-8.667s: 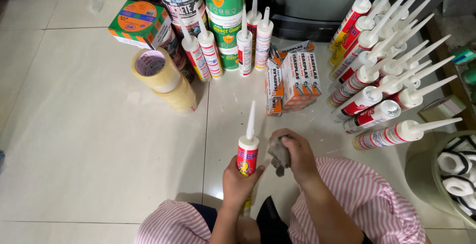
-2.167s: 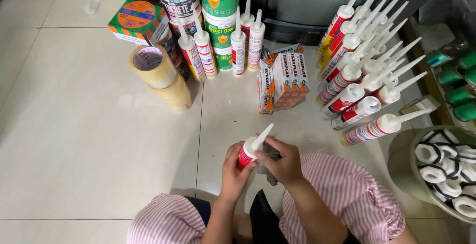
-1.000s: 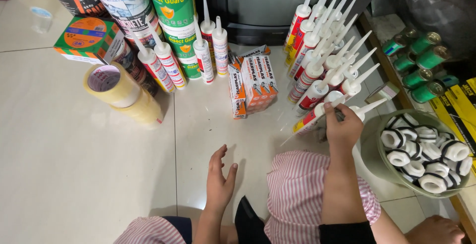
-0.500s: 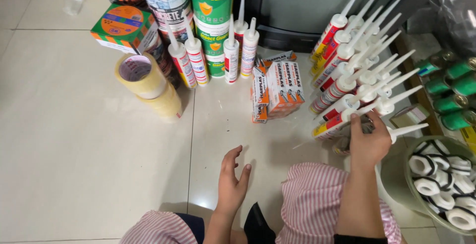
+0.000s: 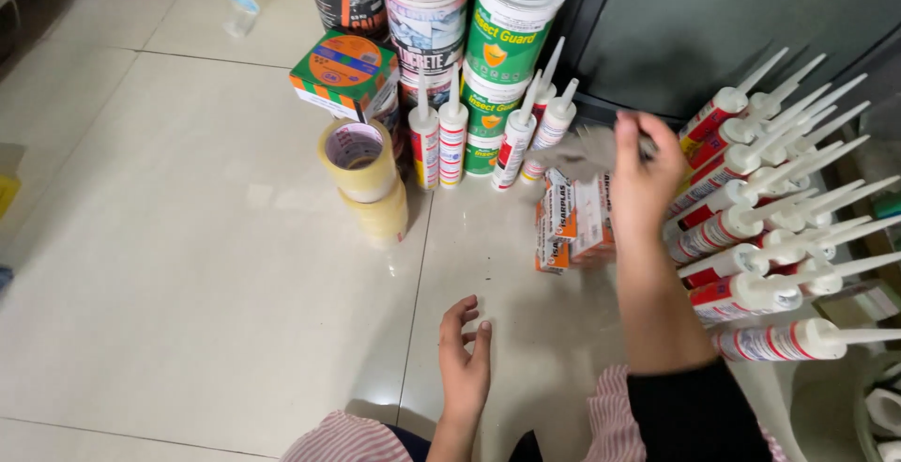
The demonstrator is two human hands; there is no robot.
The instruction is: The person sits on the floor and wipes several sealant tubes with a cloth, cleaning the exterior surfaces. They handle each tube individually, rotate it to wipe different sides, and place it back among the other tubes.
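Raised since earlier, right hand (image 5: 643,176) grips a blurred, perhaps grey, rag (image 5: 582,152); left hand (image 5: 465,363) open.

taking the bundle of small cartons (image 5: 574,223) on the floor as the landmark: the four standing sealant tubes (image 5: 488,133) are just behind it and to its left, with the stacked tubs (image 5: 502,44) behind those. the stacked tape rolls (image 5: 366,180) sit well to its left, the flat box (image 5: 343,72) behind them. the pile of leaning tubes (image 5: 760,227) lies close on its right. the right hand (image 5: 643,176) hangs above its far edge; the left hand (image 5: 465,363) is in front of it, nearer the person.
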